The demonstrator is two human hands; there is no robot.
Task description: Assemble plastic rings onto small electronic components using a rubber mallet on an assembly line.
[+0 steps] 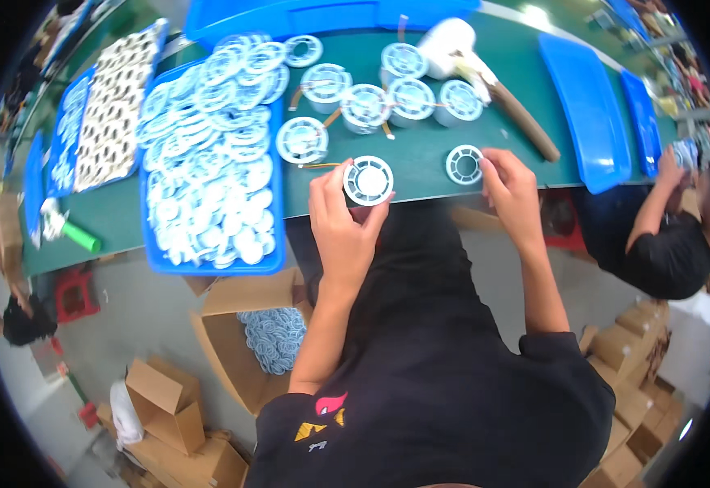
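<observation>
In the head view, the left hand (340, 221) held a round, pale housing (369, 180) with a white centre, gripped by its rim between thumb and fingers; the housing sat just beyond the palm, near the front edge of the green table (420, 150). The right hand (511, 189) was narrowed to a pinch on the right edge of a spoked ring (464, 165), which lay to the left of the fingertips, well apart from the housing. A cluster of similar round units (365, 107) stood farther back, between and beyond the hands. Left of the left hand, a blue tray (215, 269) was heaped with pale rings and discs (208, 154). Below the table, an open cardboard box (223, 346) contained more rings (272, 337).
</observation>
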